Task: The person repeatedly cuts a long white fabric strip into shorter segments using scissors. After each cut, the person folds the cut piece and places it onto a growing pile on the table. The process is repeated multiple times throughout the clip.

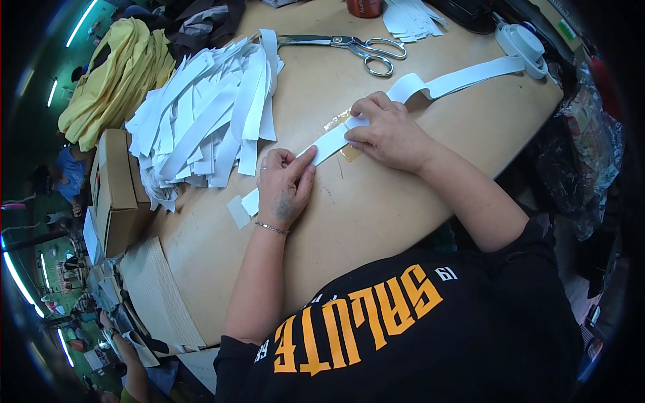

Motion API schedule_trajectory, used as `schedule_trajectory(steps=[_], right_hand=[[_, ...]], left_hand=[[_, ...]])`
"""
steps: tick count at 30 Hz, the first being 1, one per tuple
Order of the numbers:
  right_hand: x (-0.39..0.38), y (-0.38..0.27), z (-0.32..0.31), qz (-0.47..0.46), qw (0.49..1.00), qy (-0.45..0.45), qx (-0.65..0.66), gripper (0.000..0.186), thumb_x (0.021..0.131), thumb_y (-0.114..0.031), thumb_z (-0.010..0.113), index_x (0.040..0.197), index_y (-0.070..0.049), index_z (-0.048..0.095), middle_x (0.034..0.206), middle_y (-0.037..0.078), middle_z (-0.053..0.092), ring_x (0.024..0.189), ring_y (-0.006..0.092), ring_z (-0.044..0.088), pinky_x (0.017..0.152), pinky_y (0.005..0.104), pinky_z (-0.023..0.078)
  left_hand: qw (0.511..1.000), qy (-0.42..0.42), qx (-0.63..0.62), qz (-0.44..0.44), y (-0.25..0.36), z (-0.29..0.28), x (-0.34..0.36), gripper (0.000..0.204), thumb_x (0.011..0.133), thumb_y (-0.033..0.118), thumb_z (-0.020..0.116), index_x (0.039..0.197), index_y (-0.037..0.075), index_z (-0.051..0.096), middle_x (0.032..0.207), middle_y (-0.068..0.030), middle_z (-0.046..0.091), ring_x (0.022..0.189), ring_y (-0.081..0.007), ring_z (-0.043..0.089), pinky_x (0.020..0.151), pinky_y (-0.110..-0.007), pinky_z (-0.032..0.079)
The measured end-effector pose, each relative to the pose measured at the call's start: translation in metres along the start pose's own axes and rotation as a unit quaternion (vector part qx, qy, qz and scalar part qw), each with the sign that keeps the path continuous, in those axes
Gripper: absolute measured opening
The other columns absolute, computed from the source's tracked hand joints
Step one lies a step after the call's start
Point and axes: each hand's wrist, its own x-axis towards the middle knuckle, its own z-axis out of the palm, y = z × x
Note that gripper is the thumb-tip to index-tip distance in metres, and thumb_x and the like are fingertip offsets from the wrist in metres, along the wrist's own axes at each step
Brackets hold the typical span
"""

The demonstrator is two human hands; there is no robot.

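A flat white band lies slantwise on the tabletop, its end poking out past my left hand. My left hand grips the band near that end, with thumb and fingers drawn together on it. Farther right, my right hand pinches the same band between thumb and fingers. Beyond the right hand the band rises in a loop and runs to a white roll at the table's far right. Clear brownish tape shows on the table under the band. A pale tape piece is stuck by the band's end.
A big heap of cut white strips stands left of my hands. Scissors lie beyond them, near a smaller strip pile and a red can. Yellow cloth and a cardboard box are at the left edge.
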Motion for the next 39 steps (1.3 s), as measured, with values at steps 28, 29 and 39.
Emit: schedule_trajectory(steps=[28,29,39], right_hand=[[0.057,-0.016,-0.005,0.076,0.968,-0.218,0.102,0.025,0.066,-0.012,0.075,0.084,-0.013,0.057,0.093,0.005,0.062,0.103,0.0263,0.048,0.090,0.0446,0.033],[0.052,-0.016,-0.003,0.062,0.973,-0.181,0.129,0.025,0.065,-0.011,0.075,0.081,-0.012,0.056,0.092,0.004,0.062,0.100,0.0267,0.048,0.089,0.0440,0.034],[0.020,0.018,-0.030,0.135,0.979,-0.150,0.015,0.049,0.073,-0.023,0.075,0.119,-0.016,0.059,0.118,0.005,0.053,0.115,0.0263,0.042,0.102,0.0396,0.032]], left_hand=[[0.999,0.050,-0.020,-0.010,-0.009,0.003,-0.009,0.032,0.082,0.023,0.065,0.110,0.009,0.064,0.116,-0.0143,0.054,0.107,-0.0332,0.048,0.091,-0.040,0.042],[0.997,0.070,-0.042,-0.015,-0.009,0.004,-0.008,0.025,0.081,0.020,0.067,0.101,0.006,0.063,0.109,-0.0126,0.057,0.104,-0.0318,0.050,0.089,-0.040,0.042],[0.959,0.112,-0.255,-0.061,-0.030,-0.035,-0.007,0.011,0.087,0.011,0.063,0.083,0.002,0.057,0.075,0.0011,0.051,0.070,-0.0076,0.045,0.063,-0.022,0.038]])
